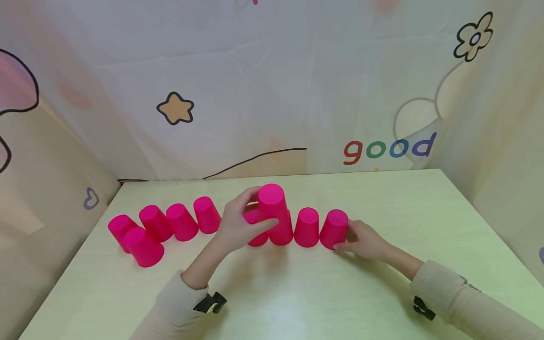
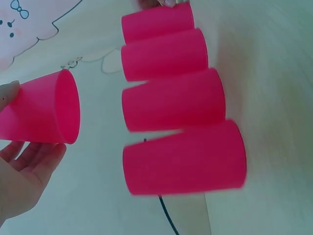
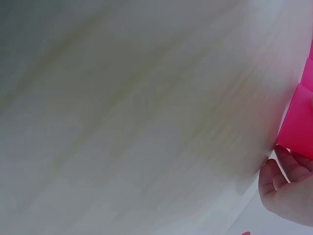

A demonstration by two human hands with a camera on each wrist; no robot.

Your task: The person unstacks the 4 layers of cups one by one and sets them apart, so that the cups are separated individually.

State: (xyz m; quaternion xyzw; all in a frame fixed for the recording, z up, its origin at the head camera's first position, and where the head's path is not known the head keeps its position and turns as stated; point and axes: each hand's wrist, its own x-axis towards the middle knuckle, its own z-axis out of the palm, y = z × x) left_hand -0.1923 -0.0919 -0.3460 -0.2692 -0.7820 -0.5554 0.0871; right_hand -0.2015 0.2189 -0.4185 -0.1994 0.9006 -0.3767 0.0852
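My left hand [image 1: 235,229] grips an upside-down pink plastic cup [image 1: 272,200] between thumb and fingers. In the left wrist view that raised cup [image 2: 36,107] shows its open rim, apart from the row of cups [image 2: 171,159] beside it. The row stands mouth-down, side by side, partly hidden behind my left hand in the head view. At the row's right end, my right hand [image 1: 366,242] holds the last cup [image 1: 333,230] low down, thumb in front and fingers at its far side. The right wrist view catches only part of this cup [image 3: 296,122] at its edge.
On the left of the pale table [image 1: 272,307] several more pink cups stand mouth-down, one cup [image 1: 144,248] in front of another cup [image 1: 121,231]. A printed curtain [image 1: 263,94] hangs behind the table's far edge.
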